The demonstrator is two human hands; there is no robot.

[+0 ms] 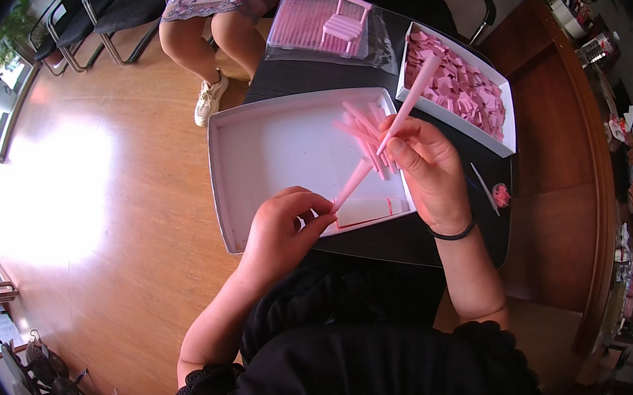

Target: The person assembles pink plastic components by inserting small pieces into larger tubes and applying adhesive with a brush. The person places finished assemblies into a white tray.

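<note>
My left hand [287,224] pinches the narrow end of a pink tapered tube [352,184] between thumb and fingers. The tube slants up to the right over a shallow white box [265,162]. My right hand [433,166] grips a second pink tapered tube [412,90] near its narrow lower end, with the wide end pointing up and right. Beneath the hands, several loose pink tubes [363,119] lie crossed at the box's right side, partly hidden by my right hand. A pale flat card or sheet [362,211] with red edges rests along the near wall.
Right of the box, a white carton [464,132] holds small folded pink pieces [446,74]. Behind, a pack of pink tubes [297,24] bears a miniature pink chair [344,23]. A thin white stick [485,190] lies beside a small pink-filled container [502,195]. A person's legs [187,42] are opposite.
</note>
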